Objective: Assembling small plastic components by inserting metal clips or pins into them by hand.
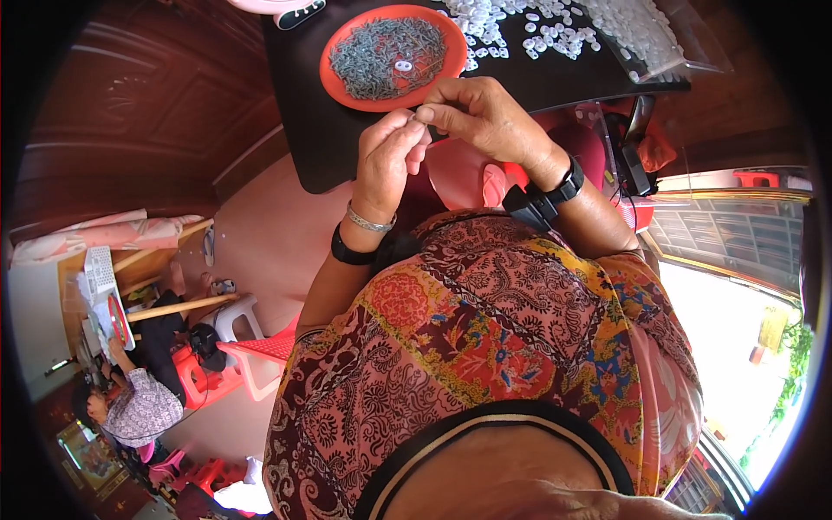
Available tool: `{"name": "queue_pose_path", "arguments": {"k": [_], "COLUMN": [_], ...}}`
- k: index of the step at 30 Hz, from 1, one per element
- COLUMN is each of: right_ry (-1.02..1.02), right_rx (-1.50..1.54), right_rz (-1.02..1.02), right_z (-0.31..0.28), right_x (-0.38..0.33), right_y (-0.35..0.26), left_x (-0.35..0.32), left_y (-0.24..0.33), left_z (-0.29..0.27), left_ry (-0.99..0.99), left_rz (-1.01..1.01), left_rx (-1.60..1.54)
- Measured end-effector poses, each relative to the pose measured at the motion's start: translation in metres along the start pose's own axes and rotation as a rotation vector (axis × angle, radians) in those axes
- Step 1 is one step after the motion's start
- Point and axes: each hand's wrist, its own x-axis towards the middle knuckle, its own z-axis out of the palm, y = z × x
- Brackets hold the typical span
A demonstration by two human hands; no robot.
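Observation:
My left hand (392,160) and my right hand (479,117) meet fingertip to fingertip just in front of the orange plate. Each pinches closed on something small, mostly hidden by the fingers and too small to name. Many small grey metal pieces, screw-like in shape, fill the orange plate (328,76). On top of them lies one white oval piece with two holes (403,66). More white oval pieces (559,39) of that kind are scattered over the dark table (316,143), right of the plate.
A clear plastic bag (654,43) spills white pieces at the table's far right. Part of a pink device (277,7) stands at the far left edge. To the left, a co-worker (143,407) sits by a red plastic stool (204,381) and a white-legged red chair (269,355).

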Motion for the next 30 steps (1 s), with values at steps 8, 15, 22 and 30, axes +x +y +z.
{"name": "queue_pose_path", "arguments": {"k": [8,15,22,30], "right_ry": [0.146,-0.023,-0.054,-0.034], "right_rx": [-0.535,-0.944,-1.028,-1.001], "right_rz": [-0.116,-0.252,-0.212,-0.231], "right_z": [-0.037,-0.023,-0.014,-0.015], "right_x": [0.061,0.092,0.096,0.097], "right_y": [0.020,0.044,0.044,0.038], "left_x": [0.005,0.001,0.001,0.002], "left_y": [-0.002,-0.002,-0.002,0.002], "left_z": [-0.020,-0.021,-0.021,-0.015], "left_ry": [0.101,0.120,0.122,0.105], "left_rz": [0.045,0.018,0.027,0.036], "left_rx": [-0.125,-0.113,-0.119,-0.112]}}
